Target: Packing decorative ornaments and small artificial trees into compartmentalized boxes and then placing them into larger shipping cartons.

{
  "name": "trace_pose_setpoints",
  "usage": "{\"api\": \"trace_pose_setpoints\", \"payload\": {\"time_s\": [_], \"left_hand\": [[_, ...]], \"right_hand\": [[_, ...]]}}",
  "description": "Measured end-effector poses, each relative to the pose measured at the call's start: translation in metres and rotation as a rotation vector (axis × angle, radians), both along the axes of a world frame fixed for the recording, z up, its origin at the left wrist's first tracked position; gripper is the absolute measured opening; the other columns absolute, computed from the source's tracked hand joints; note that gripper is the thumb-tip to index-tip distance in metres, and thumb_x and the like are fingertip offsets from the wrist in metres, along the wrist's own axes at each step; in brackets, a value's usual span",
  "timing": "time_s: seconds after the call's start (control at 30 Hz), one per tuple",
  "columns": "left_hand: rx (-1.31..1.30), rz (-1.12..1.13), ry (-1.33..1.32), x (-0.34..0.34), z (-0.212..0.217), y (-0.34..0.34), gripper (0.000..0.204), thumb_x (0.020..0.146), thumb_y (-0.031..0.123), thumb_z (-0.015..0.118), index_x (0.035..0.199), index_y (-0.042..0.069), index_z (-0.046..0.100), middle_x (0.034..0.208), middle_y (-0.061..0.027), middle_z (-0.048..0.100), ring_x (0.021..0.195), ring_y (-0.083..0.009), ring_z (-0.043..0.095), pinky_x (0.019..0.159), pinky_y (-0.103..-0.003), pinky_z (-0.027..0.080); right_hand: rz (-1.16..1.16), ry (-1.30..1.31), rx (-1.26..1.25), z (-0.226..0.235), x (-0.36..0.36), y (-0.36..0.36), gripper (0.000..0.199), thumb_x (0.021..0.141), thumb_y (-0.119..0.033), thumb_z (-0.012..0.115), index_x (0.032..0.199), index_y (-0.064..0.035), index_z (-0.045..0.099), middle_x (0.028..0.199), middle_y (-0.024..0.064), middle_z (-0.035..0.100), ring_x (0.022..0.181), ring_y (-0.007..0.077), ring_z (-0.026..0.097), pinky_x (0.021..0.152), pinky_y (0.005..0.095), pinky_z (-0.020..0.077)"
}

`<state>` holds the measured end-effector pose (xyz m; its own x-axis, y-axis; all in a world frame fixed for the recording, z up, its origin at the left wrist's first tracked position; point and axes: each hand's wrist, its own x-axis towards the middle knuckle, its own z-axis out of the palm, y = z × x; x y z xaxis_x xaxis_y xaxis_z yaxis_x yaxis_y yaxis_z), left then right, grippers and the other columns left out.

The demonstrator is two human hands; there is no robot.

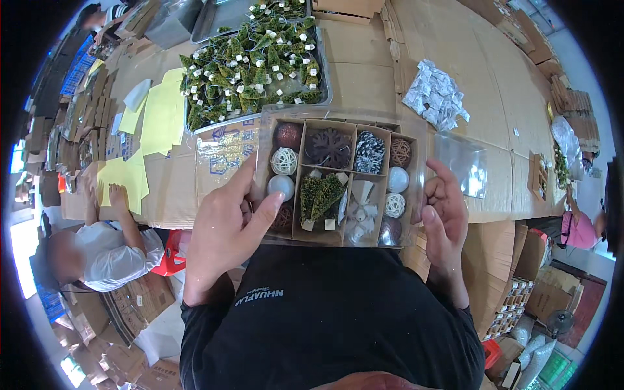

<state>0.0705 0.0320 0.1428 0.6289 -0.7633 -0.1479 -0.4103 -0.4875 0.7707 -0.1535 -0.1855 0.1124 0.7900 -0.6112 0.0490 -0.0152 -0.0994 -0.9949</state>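
Ornament box (338, 182) held up between both hands above the near edge of the bench (364, 84), just in front of the tray of green trees (253, 58). Left hand (224, 231) clamped on its left side, thumb over a white ball (281, 186). Right hand (445, 214) gripping the right side, fingers curled round the edge.

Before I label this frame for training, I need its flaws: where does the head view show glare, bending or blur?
Head view: glare streaks the clear lid of the compartment box between the left hand and right hand; the cardboard-covered table edges bow toward the rim; black vignette fills the corners; daylight blows out at the far left edge; the centre is sharp, the rim softer.
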Motion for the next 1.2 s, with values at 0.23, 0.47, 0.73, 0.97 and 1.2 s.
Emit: {"api": "trace_pose_setpoints", "payload": {"time_s": [0.23, 0.47, 0.73, 0.97, 1.2], "left_hand": [[-0.015, -0.052, -0.065, -0.006, 0.008, -0.004, 0.061, 0.092, 0.030, 0.067, 0.138, -0.003, 0.047, 0.064, -0.0100, 0.053, 0.052, -0.0222, 0.052, 0.054, -0.035, 0.042], [-0.019, -0.084, 0.092, -0.009, 0.022, -0.005, 0.056, 0.094, 0.027, 0.064, 0.136, -0.005, 0.047, 0.065, -0.0096, 0.055, 0.054, -0.0210, 0.055, 0.055, -0.033, 0.043], [0.010, -0.081, 0.074, -0.013, 0.017, -0.003, 0.057, 0.094, 0.026, 0.064, 0.138, -0.004, 0.045, 0.065, -0.0087, 0.057, 0.053, -0.0191, 0.055, 0.054, -0.032, 0.042], [0.004, 0.019, 0.002, -0.014, 0.005, 0.002, 0.053, 0.092, 0.024, 0.066, 0.134, -0.001, 0.048, 0.063, -0.0082, 0.055, 0.053, -0.0197, 0.054, 0.052, -0.033, 0.042], [-0.005, 0.148, 0.051, -0.009, -0.003, 0.013, 0.053, 0.094, 0.020, 0.064, 0.137, 0.000, 0.041, 0.063, -0.0095, 0.054, 0.056, -0.0236, 0.056, 0.055, -0.037, 0.044]], "right_hand": [[-0.086, 0.091, 0.092, 0.012, -0.009, 0.009, 0.055, 0.097, -0.006, 0.056, 0.146, 0.0017, 0.034, 0.083, -0.0019, 0.048, 0.074, 0.0046, 0.043, 0.066, 0.0192, 0.0341], [-0.044, 0.052, 0.129, 0.014, -0.012, 0.016, 0.055, 0.098, -0.008, 0.053, 0.148, 0.0031, 0.033, 0.090, 0.0026, 0.056, 0.076, 0.0058, 0.052, 0.066, 0.0208, 0.0421], [-0.063, 0.138, 0.123, 0.008, -0.026, 0.006, 0.056, 0.098, -0.007, 0.056, 0.148, 0.0007, 0.034, 0.082, -0.0013, 0.056, 0.068, 0.0038, 0.048, 0.060, 0.0188, 0.0369], [-0.065, 0.221, 0.054, -0.008, -0.014, 0.014, 0.056, 0.094, 0.001, 0.060, 0.145, 0.0019, 0.037, 0.076, -0.0035, 0.046, 0.071, 0.0040, 0.044, 0.065, 0.0179, 0.0361], [-0.049, 0.251, -0.002, -0.017, -0.008, 0.015, 0.056, 0.096, 0.001, 0.056, 0.147, 0.0021, 0.035, 0.081, -0.0036, 0.048, 0.072, 0.0034, 0.043, 0.066, 0.0177, 0.0348]]}}
